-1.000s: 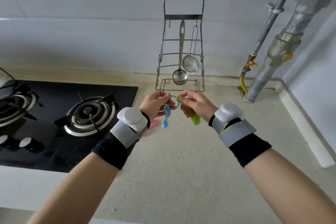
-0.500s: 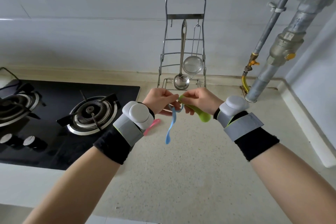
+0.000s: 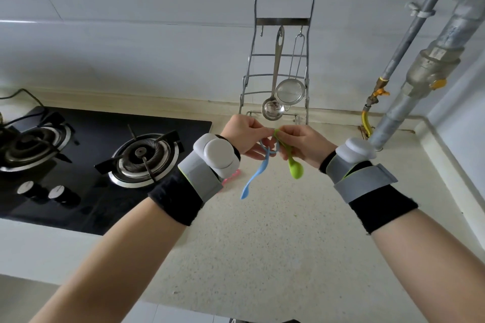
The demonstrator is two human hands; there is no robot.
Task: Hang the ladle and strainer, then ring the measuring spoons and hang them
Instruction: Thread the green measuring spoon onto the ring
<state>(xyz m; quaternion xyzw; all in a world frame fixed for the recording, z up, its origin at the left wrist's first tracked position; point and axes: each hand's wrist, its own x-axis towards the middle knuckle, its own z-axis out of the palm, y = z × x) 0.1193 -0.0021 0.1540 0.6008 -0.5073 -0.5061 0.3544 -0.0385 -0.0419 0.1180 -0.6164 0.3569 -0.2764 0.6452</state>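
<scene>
Wire rack [image 3: 284,18] at top centre already has the ladle [image 3: 273,106] and strainer [image 3: 290,92] hanging. Mid-frame, our left hand [image 3: 242,136] pinches the ring [image 3: 267,148], our right hand [image 3: 301,143] clamps the green spoon [image 3: 294,169]; the blue spoon [image 3: 253,181] dangles. They look like light, slick plastic, so we'd grip near the handle holes.

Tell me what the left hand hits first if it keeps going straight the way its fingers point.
The left hand points right, so it would meet the right hand first, pinched on the green spoon at the ring. Their fingertips look nearly touching, though depth is unclear.
</scene>
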